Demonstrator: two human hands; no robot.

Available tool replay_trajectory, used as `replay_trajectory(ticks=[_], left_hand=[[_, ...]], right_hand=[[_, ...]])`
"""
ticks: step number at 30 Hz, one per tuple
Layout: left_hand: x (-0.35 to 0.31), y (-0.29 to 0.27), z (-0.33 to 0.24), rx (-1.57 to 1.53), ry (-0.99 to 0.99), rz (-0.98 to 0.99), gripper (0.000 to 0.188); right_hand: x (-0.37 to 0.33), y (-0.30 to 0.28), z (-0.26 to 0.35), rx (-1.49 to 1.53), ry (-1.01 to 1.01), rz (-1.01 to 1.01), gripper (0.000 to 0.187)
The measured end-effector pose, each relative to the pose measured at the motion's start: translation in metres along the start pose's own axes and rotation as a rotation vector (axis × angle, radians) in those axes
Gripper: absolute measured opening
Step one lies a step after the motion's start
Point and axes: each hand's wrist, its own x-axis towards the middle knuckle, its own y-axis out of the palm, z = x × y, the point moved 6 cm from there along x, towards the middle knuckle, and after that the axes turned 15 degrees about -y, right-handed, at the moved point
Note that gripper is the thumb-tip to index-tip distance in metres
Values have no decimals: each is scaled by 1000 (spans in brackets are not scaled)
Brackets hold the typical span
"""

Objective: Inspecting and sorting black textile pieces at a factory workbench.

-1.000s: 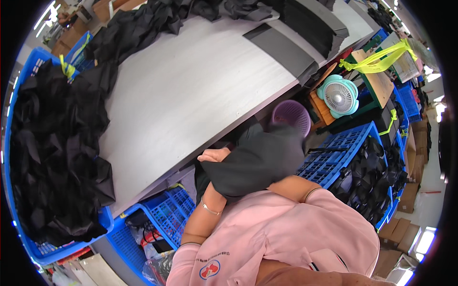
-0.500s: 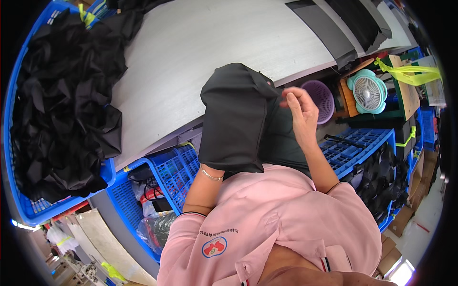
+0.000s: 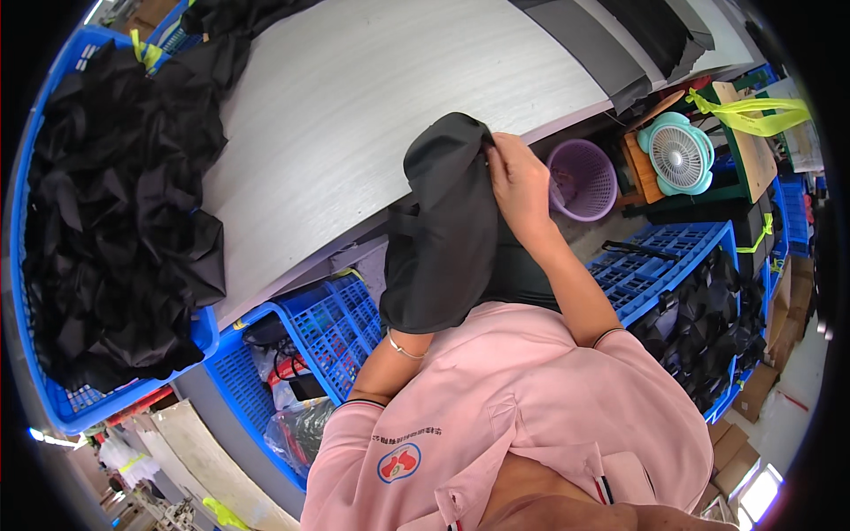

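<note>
A black fabric bag (image 3: 447, 230) is pulled over my left hand and covers it down to the wrist. Only my left forearm (image 3: 376, 376) and a bracelet (image 3: 403, 347) show below it, so the left fingers are hidden. At the bag's upper right edge, my right hand (image 3: 522, 181) pinches the fabric between thumb and fingers. The bag stands raised in front of my body, beside the table's near edge, its cloth creased and twisted slightly.
A blue crate heaped with black fabric pieces (image 3: 124, 212) stands at left by the pale table (image 3: 310, 133). Below are another blue crate (image 3: 239, 389) and, at right, one holding black pieces (image 3: 699, 345). A purple basket (image 3: 584, 181) and turquoise fan (image 3: 680, 152) sit under the table's right side.
My right hand has moved left and closed on the bag's edge, where before it was apart from it. The bag has turned and narrowed, shifting slightly right.
</note>
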Motion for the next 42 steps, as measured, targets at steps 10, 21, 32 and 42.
replay_trajectory(ticks=[10, 21, 32, 42], left_hand=[[43, -48, -68, 59, 19, -39, 30], [-3, -28, -63, 106, 17, -64, 29], [12, -18, -52, 183, -10, -82, 29], [4, -10, -60, 249, -49, -85, 28]], right_hand=[[23, -6, 23, 852, 92, 97, 16], [39, 4, -2, 1077, 828, 75, 46], [24, 1, 9, 848, 539, 240, 38], [11, -20, 41, 923, 368, 361, 24]])
